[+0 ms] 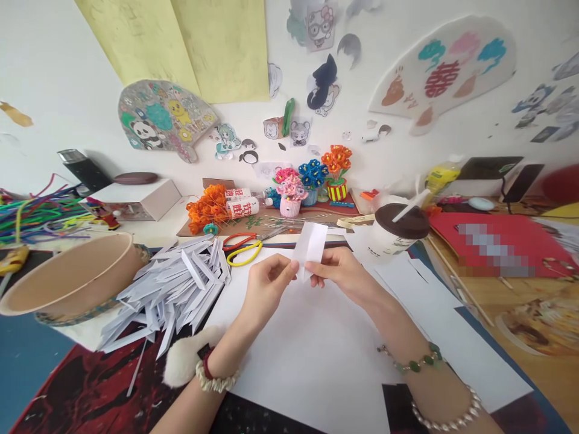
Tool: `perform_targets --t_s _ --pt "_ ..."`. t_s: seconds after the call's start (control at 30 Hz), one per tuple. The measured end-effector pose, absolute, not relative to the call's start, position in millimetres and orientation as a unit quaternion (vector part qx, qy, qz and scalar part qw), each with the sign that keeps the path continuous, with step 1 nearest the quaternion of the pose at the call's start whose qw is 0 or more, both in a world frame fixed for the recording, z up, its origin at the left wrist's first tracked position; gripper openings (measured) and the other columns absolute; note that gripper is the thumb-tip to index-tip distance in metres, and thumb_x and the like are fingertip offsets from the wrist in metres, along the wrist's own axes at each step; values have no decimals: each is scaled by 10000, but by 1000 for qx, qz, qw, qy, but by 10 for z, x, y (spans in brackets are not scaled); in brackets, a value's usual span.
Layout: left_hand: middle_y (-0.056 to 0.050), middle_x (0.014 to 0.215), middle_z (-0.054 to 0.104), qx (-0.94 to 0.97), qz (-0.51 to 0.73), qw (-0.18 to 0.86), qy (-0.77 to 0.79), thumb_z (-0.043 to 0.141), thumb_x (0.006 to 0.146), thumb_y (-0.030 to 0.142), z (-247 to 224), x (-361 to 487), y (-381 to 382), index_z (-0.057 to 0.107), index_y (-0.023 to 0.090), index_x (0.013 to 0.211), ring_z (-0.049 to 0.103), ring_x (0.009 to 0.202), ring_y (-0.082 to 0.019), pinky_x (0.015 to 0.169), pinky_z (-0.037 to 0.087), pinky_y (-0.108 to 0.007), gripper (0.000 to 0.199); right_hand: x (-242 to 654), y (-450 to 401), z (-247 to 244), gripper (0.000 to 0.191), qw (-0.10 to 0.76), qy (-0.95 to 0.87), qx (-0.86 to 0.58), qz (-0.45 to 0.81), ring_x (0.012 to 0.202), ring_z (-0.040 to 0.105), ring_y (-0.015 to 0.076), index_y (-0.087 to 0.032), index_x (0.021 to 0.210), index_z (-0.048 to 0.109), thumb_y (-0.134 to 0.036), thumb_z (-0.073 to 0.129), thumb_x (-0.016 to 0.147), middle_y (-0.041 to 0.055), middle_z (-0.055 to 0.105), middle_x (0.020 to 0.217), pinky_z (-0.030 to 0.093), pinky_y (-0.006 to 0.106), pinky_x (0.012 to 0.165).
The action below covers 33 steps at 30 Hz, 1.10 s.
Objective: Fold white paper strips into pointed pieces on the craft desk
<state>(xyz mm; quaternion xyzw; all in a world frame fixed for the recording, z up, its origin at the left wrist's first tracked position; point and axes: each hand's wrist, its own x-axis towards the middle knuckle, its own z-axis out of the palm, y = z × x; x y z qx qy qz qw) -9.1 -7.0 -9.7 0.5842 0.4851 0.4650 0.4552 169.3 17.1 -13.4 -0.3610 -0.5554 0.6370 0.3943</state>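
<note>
The left hand point(268, 282) and right hand point(341, 268) are pinching folded paper point(312, 240), seemingly creasing it; continuing probably calls for aligned edges.

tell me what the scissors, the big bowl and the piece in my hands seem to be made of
Scissors: probably plastic handles, glossy orange and yellow; greyish blades look like metal.
Big bowl: tan and smooth, maybe plastic or wood; the look leaves it open.
Piece in your hands: matte white paper, judging by its thin, creased flat faces.

a white wall point(244, 36) bears stickers and yellow sheets point(221, 48).
</note>
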Motion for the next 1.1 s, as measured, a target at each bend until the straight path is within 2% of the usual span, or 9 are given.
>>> perform_targets --t_s 0.23,0.43,0.57,0.7,0.8,0.9,1.0,1.1 --pt "-1 663 582 583 448 475 484 621 820 451 -46 -74 -94 603 159 696 475 587 -106 556 384 -225 318 1709 166 -135 262 375 -530 -367 666 550 576 110 -138 740 736 -385 808 691 55 693 674 432 235 502" --pt "3 650 583 588 438 483 479 609 825 474 -38 -65 -109 586 163 684 489 581 -107 560 397 -225 342 1711 170 -141 275 368 -535 -361 669 542 575 115 -128 732 719 -390 798 698 48 670 639 396 228 475" --pt "-21 719 631 619 443 425 490 597 836 451 -28 -79 -93 612 165 729 550 647 -130 606 434 -242 306 1708 152 -95 239 370 -543 -379 652 539 576 115 -138 735 716 -368 781 709 36 664 636 406 238 487" --pt "-30 847 668 639 459 367 496 608 840 388 -3 -96 -80 637 173 824 550 663 -121 614 444 -244 218 1706 128 -46 235 319 -577 -388 645 535 571 119 -142 730 708 -366 774 713 25 649 629 420 249 495" --pt "-18 776 653 636 461 352 509 601 843 368 -13 -99 -86 630 173 775 542 646 -123 587 429 -240 209 1697 125 -38 284 312 -598 -380 633 663 611 150 -157 853 726 -411 760 728 56 697 786 480 271 584" --pt "-16 734 650 639 441 351 524 592 846 363 -45 -92 -98 635 173 762 548 638 -132 573 419 -244 213 1678 130 -42 327 385 -583 -395 597 782 627 177 -184 952 715 -445 732 755 63 708 931 498 292 674" --pt "-12 727 661 665 407 338 527 591 847 352 -62 -76 -108 633 179 765 543 604 -126 565 416 -247 195 1652 127 -56 298 457 -560 -418 550 686 583 161 -173 824 693 -465 711 765 26 663 767 459 280 614" --pt "-15 795 678 682 416 284 531 601 843 357 -49 -62 -117 630 189 802 552 620 -124 561 415 -243 175 1620 109 -81 328 454 -594 -447 491 567 469 127 -165 688 653 -482 717 745 -13 536 599 358 257 504"
